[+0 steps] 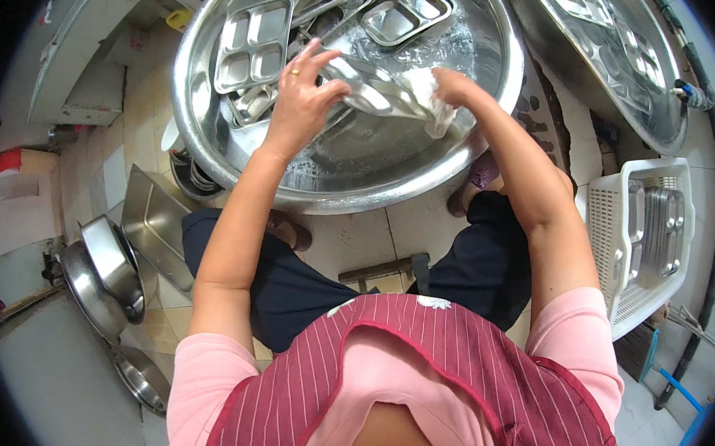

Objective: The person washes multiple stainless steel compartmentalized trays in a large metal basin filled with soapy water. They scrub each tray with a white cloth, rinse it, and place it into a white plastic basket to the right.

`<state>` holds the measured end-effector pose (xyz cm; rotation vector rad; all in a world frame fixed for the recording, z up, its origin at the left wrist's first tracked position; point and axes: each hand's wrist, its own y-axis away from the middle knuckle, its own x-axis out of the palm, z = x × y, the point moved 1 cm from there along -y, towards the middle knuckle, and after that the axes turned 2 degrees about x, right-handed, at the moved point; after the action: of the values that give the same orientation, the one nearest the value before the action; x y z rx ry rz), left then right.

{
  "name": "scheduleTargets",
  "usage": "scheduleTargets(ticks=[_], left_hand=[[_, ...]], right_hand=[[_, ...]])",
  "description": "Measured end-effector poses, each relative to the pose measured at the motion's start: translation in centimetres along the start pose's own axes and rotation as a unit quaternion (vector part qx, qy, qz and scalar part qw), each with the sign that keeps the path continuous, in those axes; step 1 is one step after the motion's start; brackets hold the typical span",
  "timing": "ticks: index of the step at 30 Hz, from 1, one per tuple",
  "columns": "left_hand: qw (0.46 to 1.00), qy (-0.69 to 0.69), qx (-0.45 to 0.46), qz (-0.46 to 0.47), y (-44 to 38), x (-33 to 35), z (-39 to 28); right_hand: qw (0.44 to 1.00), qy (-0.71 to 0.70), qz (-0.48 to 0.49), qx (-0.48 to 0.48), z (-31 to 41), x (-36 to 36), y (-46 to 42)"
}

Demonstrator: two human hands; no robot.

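Note:
My left hand [304, 98], with a ring on one finger, holds the left edge of a stainless-steel compartment tray [373, 93], which is tilted and somewhat blurred. A white cloth [426, 88] is bunched in my right hand [457, 90] and lies against the tray's right end. Both hands are over a large round metal basin [334, 206] with shallow water in it. Inside it, a four-compartment tray [255, 42] leans at the left and another tray [406, 15] lies at the back. Ladle-like utensils are piled between them, partly hidden.
A metal sink [592, 71] at upper right holds water and trays. At right stands a white plastic basket [631, 304] with stacked trays. Metal pans [112, 255] and a rectangular metal container [158, 221] sit on the floor at left. A black bowl [190, 177] touches the basin's side.

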<state>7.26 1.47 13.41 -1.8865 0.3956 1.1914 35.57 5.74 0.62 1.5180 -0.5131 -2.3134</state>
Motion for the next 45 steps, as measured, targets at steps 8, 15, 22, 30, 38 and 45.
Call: scheduleTargets(ticks=[8,15,22,30,38,45], left_hand=[[0.641,0.632,-0.434,-0.043,5.6,6.5,3.1],[0.769,0.44,-0.451,0.106,7.5,10.3,3.2],[0.768,0.506,-0.392,0.026,6.8,10.7,0.4],[0.805,0.427,-0.4,0.094,7.3,10.7,-1.4],[0.691,0.533,-0.469,0.134,8.2,8.4,-0.4],[0.722,0.523,-0.442,0.101,9.9,9.9,0.3]], right_hand=[[0.998,0.014,0.051,-0.028,5.0,5.7,-1.4],[0.926,-0.148,-0.217,-0.271,15.2,2.4,1.9],[0.973,-0.021,-0.197,-0.119,12.2,5.0,-0.2],[0.92,-0.057,-0.334,-0.195,10.5,3.1,-3.6],[0.993,-0.03,-0.093,-0.064,13.3,4.9,-0.2],[0.989,0.009,-0.126,0.077,7.7,8.5,-4.3]])
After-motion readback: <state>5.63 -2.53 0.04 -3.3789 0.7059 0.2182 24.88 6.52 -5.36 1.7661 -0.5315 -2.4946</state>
